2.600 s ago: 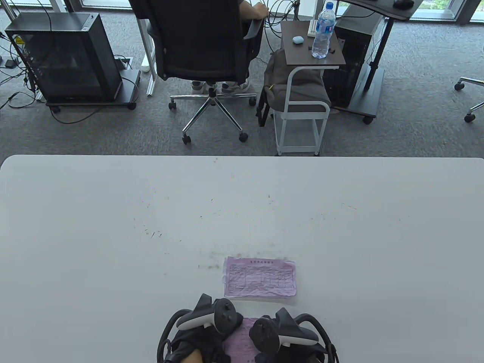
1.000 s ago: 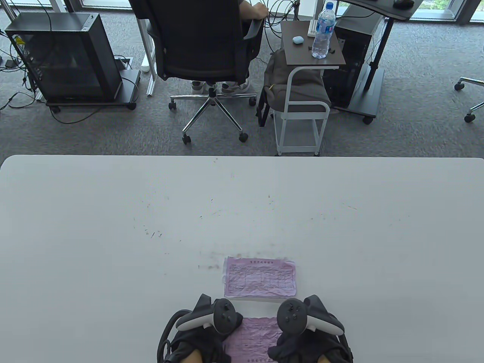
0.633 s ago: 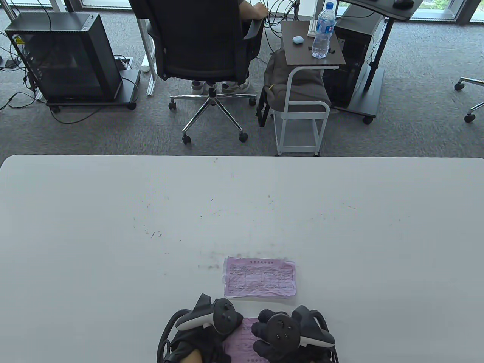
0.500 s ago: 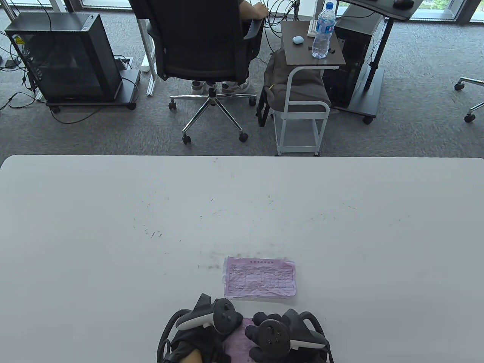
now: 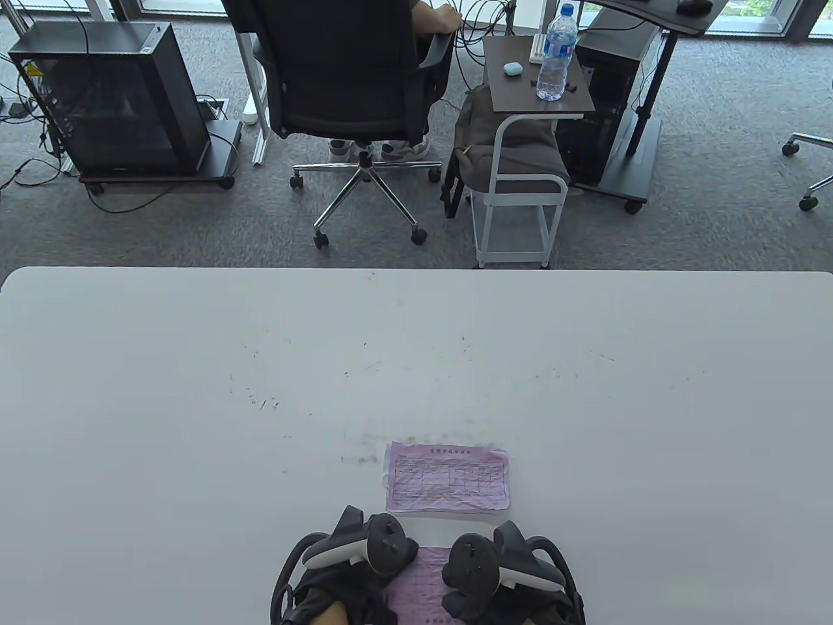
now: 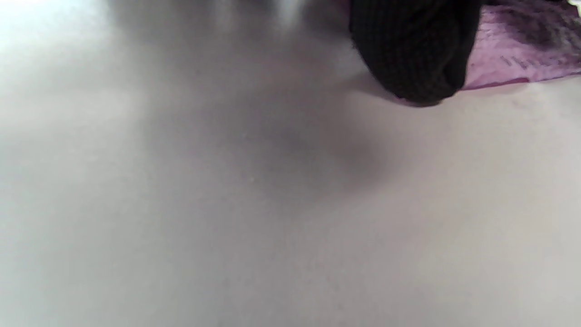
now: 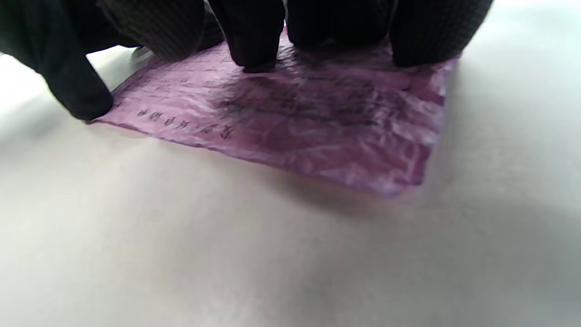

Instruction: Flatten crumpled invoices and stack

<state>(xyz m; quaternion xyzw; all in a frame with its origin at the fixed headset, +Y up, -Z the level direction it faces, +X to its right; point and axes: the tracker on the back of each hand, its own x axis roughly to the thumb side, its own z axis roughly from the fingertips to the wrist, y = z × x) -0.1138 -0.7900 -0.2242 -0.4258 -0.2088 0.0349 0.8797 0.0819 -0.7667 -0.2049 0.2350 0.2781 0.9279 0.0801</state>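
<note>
A crinkled pink invoice lies at the table's near edge between my hands. My left hand rests on its left side; in the left wrist view one gloved fingertip presses down at the invoice's edge. My right hand lies on its right side. In the right wrist view its fingers are spread and press flat on the wrinkled sheet. A flattened pink invoice lies just beyond, apart from both hands.
The white table stretches wide to the left, right and far side. Beyond its far edge are an office chair and a small side table with a water bottle.
My right hand slid left across the crinkled invoice, then came back a little to the right. My left hand and the flattened invoice have not moved.
</note>
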